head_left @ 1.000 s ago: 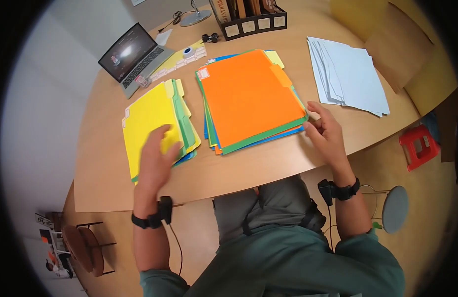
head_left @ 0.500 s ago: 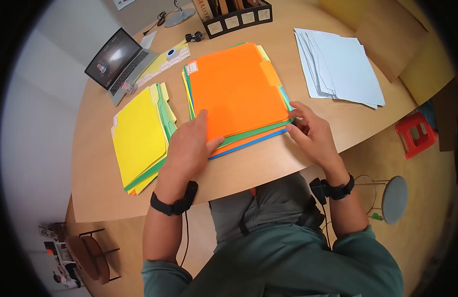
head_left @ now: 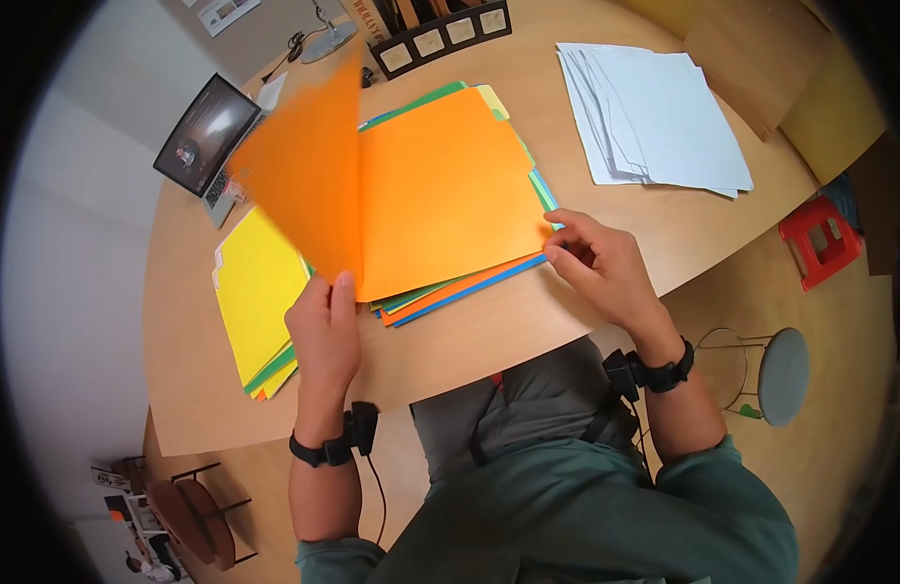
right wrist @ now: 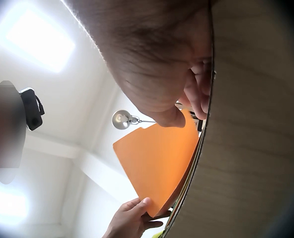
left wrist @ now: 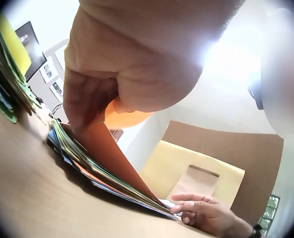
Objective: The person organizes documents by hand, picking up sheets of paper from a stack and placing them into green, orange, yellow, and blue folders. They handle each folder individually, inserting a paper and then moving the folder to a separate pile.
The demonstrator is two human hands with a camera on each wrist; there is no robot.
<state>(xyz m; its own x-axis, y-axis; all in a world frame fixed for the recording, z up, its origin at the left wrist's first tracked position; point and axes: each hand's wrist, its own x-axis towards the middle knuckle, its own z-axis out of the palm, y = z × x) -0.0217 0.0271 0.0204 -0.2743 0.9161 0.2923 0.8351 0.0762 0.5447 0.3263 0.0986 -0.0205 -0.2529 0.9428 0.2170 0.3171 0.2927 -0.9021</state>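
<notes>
"Gripping anything with the left hand (head_left: pixel 324 326), close to the near edge of the pale wooden table (head_left: pixel 460 343)?"

"Yes, pinching the thin orange card folder (head_left: pixel 440 195) between thumb and fingers, by the near edge of its upturned leaf."

"And with the right hand (head_left: pixel 608 268)?"

"Bending round the folder's near right corner; cannot tell whether pinching or only touching."

"Finding that folder where?"

"Lying atop a stack of multicoloured card folders (head_left: pixel 469 286), midway along the table's near edge."

"Handling how?"

"Probably feeling light and springy, sliding readily on smooth card, creasing if squeezed mid-leaf. Better holding at the leaf's near corner or free edge."

"Noticing anything else?"

"Seeing the bright-yellow folder pile (head_left: pixel 260 297) toward the table's near left corner, loose white paper sheets (head_left: pixel 664 122) toward its right edge, then the open silver laptop (head_left: pixel 207 136) farther back on the left."
</notes>
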